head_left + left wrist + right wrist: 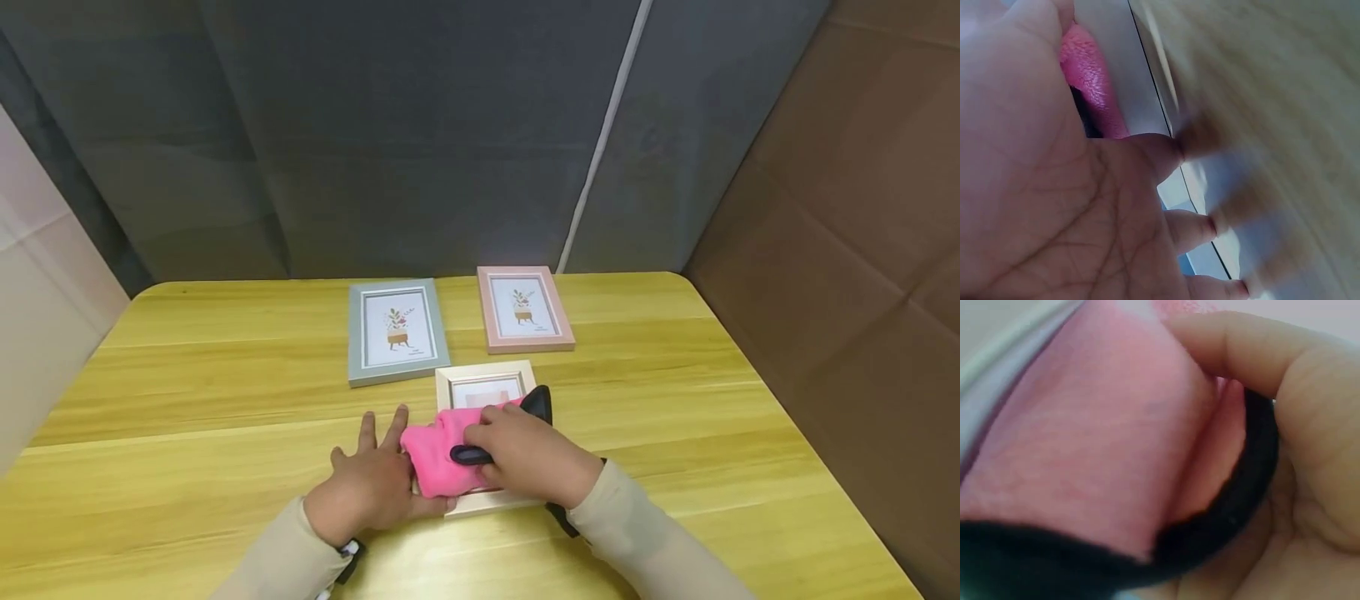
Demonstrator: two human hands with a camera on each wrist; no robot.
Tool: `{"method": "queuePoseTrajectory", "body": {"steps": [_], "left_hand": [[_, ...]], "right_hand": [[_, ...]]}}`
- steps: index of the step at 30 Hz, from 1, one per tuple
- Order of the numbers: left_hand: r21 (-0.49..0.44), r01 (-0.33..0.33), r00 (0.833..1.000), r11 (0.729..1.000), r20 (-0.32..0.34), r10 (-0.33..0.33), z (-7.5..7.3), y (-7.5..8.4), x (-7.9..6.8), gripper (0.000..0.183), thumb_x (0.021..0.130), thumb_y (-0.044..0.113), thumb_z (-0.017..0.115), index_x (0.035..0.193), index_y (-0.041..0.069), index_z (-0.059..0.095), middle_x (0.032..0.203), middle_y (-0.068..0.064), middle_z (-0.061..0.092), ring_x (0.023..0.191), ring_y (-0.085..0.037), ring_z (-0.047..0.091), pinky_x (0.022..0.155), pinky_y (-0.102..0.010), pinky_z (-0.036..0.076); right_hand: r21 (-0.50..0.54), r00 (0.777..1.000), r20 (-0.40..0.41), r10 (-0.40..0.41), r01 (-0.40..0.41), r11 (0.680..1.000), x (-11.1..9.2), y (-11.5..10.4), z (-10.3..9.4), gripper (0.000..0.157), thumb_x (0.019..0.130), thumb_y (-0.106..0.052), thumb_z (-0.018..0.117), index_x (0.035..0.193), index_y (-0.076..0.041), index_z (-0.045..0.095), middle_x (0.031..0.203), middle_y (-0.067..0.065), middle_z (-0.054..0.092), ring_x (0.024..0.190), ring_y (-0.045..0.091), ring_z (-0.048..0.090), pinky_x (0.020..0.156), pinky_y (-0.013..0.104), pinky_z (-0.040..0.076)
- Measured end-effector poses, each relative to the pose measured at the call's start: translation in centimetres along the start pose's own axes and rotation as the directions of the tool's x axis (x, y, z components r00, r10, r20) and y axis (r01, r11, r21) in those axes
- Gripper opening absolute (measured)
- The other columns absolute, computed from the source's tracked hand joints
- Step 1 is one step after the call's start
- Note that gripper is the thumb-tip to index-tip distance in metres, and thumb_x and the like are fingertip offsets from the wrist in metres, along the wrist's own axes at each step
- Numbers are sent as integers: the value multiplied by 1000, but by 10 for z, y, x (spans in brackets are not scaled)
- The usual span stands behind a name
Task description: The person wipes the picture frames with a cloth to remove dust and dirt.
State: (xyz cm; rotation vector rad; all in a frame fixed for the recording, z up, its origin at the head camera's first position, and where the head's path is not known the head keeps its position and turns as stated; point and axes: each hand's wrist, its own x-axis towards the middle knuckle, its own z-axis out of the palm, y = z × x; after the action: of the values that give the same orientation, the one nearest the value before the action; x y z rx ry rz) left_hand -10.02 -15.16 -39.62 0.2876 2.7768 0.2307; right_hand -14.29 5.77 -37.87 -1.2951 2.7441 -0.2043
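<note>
A pink cloth with black edging [435, 467] lies bunched over the lower part of a cream picture frame [446, 390], hiding most of its picture. My right hand [532, 454] grips the cloth from above; in the right wrist view, thumb and fingers curl round its folded pink fabric [1097, 425] and black edge. At the frame's left side, my left hand [371, 492] has its fingers spread, with the thumb at the frame's lower left corner. The left wrist view shows the open palm [1072, 206], with fluffy pink cloth [1092, 75] beyond it.
Behind the cream frame, a grey-green picture frame [357, 333] lies at the left and a pink picture frame [486, 312] at the right, both with plant pictures. The wooden table [210, 375] ends at a dark curtain [420, 142]. A brown panel [847, 250] stands on the right.
</note>
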Motion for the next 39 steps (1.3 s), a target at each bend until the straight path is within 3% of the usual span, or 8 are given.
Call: {"method": "queuePoseTrajectory", "body": {"steps": [4,7,11,17,21,25,33,39], "left_hand": [[-11,-14,1000,1000,1,14,0,-3,-1,107,73,86,55,145,7,51,161,-23,20,137,-64,14,85,-86,26],[4,-18,1000,1000,2,18,1,-4,-1,106,74,85,54,151,13,44,161,-23,18,138,-63,14,85,-86,26],[11,-21,1000,1000,1,21,0,-2,-1,104,74,86,53,154,20,38,161,-24,17,137,-64,14,85,-86,27],[-3,-20,1000,1000,8,20,-1,0,0,104,74,85,54,154,20,38,161,-25,17,137,-64,13,86,-86,25],[-2,-12,1000,1000,7,12,-1,1,1,102,75,84,56,153,20,40,162,-23,16,138,-63,14,86,-85,26],[4,-10,1000,1000,3,10,0,0,2,102,74,85,55,152,21,43,162,-23,16,138,-63,15,85,-85,27],[-30,-5,1000,1000,4,5,1,-1,2,108,71,86,57,144,6,52,160,-23,22,137,-64,15,85,-86,27],[-17,0,1000,1000,-17,0,2,-2,2,104,70,86,59,140,9,58,159,-23,24,137,-62,18,86,-84,30]], "right_hand": [[32,998,-30,49,-49,998,17,7,-5,8,88,-17,75,90,-17,67,80,-5,54,70,12,51,68,26,45],[35,992,-72,100,-98,995,32,16,-8,7,90,-14,73,96,-15,70,85,-2,60,75,14,56,72,27,49],[-4,975,-136,174,-176,984,46,24,-9,17,93,-16,72,110,-14,72,96,2,64,85,17,60,78,32,52],[3,975,-76,207,-207,978,53,27,-8,23,94,-19,70,116,-14,70,101,4,63,87,17,57,79,33,52],[25,981,-14,191,-191,981,48,27,-8,21,92,-21,72,111,-14,68,101,2,62,86,17,56,80,33,49],[53,992,22,124,-125,991,40,26,-9,15,90,-21,73,103,-15,67,94,-1,60,83,16,54,78,30,46],[78,996,86,-8,1,997,16,14,-5,14,85,-18,73,96,-19,64,85,-7,53,75,11,51,72,26,43],[31,999,40,-24,23,999,5,3,0,19,82,-17,76,96,-18,64,86,-7,53,76,10,49,76,26,44]]}}
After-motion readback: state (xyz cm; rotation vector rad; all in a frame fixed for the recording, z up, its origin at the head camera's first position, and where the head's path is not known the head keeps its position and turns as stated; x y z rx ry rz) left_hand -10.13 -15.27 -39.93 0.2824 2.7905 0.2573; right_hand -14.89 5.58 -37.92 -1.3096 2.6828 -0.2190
